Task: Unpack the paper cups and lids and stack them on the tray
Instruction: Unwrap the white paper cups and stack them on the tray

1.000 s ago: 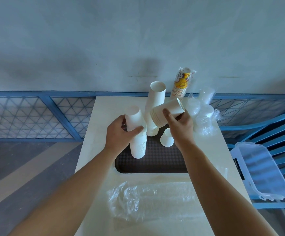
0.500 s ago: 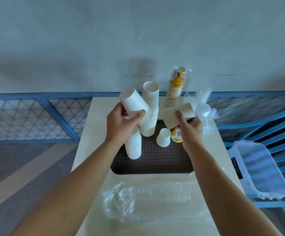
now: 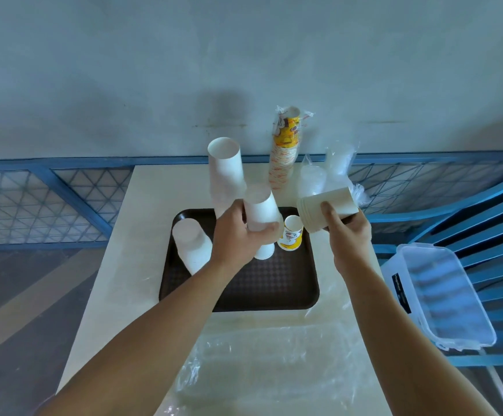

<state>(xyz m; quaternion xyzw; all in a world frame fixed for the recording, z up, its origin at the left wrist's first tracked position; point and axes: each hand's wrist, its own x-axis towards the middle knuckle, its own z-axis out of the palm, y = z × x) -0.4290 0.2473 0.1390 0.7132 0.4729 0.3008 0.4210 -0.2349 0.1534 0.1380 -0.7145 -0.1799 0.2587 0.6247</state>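
Left hand (image 3: 238,235) shifted right, grip round white cup stack (image 3: 260,211) over tray (image 3: 274,283); right hand (image 3: 349,235) grips sideways cups (image 3: 338,196).

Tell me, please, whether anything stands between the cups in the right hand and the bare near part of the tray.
Nothing visible does. The right hand holds its sideways cup stack by the far right corner of the tray, whose near part lies bare. Only the yellow printed cup stands close, left of it.

Grey wall (image 3: 124,70) behind, blue lattice rail (image 3: 49,199), cream worktop (image 3: 118,265), blue chair (image 3: 484,223) right, grey floor (image 3: 10,289).
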